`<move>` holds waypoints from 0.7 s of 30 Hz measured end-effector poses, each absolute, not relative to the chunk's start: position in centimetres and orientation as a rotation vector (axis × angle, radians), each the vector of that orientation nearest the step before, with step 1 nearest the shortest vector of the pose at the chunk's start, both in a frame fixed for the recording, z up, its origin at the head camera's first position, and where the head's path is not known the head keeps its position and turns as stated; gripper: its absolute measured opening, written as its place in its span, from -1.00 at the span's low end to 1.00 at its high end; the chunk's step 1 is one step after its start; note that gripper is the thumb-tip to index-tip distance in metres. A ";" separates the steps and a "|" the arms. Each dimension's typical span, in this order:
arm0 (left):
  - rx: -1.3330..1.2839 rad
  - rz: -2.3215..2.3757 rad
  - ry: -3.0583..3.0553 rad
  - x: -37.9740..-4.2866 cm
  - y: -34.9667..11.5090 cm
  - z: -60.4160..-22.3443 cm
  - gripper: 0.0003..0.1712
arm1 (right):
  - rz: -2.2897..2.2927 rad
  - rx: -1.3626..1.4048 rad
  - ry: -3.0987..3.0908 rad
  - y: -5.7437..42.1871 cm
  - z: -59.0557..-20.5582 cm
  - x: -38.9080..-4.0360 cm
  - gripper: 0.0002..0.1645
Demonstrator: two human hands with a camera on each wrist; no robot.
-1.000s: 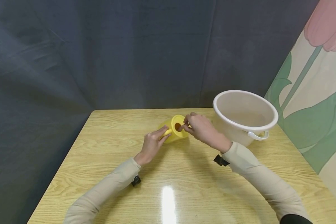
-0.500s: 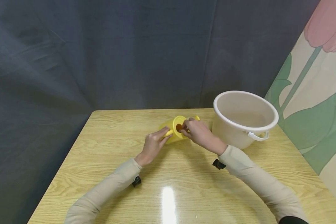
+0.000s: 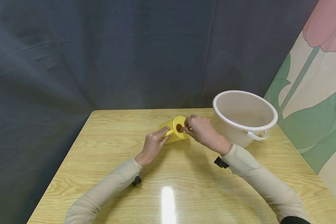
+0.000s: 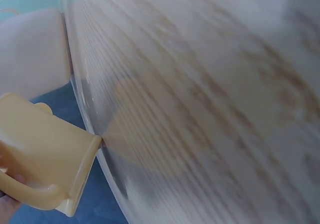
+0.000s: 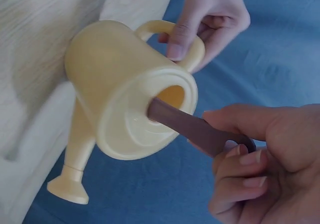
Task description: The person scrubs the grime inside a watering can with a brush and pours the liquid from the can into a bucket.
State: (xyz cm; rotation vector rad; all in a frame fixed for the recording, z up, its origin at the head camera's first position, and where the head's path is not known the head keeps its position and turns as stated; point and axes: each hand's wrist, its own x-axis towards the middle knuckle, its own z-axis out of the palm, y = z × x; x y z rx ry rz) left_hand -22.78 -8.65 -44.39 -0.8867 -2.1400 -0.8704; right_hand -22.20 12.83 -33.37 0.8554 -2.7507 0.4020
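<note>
My left hand [image 3: 151,144] grips the loop handle of a yellow watering can [image 5: 112,66]. The can is tilted, its round opening turned toward my right hand [image 3: 203,133]. A brown handle [image 5: 187,125] with a hole near its end is pinched between my right thumb and fingers. Its far part goes into the can's opening and is hidden inside, so what kind of tool it is does not show. The can's spout [image 5: 80,149] ends in a flared head, seen in the right wrist view. From the left wrist, the can's base edge appears close to the tabletop.
A white bucket [image 3: 221,123] with a white carry handle [image 3: 259,136] stands on the wooden table [image 3: 117,130], just beyond my right hand. Behind the table hangs a dark blue curtain [image 3: 145,56]. A wall painted with a tulip [image 3: 324,28] rises at the right.
My right hand dipped slightly down and left, then came back up and right, the brown handle staying in the can's opening. The left hand and the can have barely moved.
</note>
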 end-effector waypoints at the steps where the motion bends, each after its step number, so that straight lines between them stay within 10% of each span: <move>1: -0.885 -0.870 -2.136 -22.8 -8.7 -44.4 -0.63 | 0.389 0.858 -2.745 12.7 -33.6 -22.3 -0.85; 21: -0.857 -0.887 -2.168 -22.7 -8.8 -44.2 -0.65 | 0.422 0.863 -2.720 12.1 -34.6 -22.6 -0.88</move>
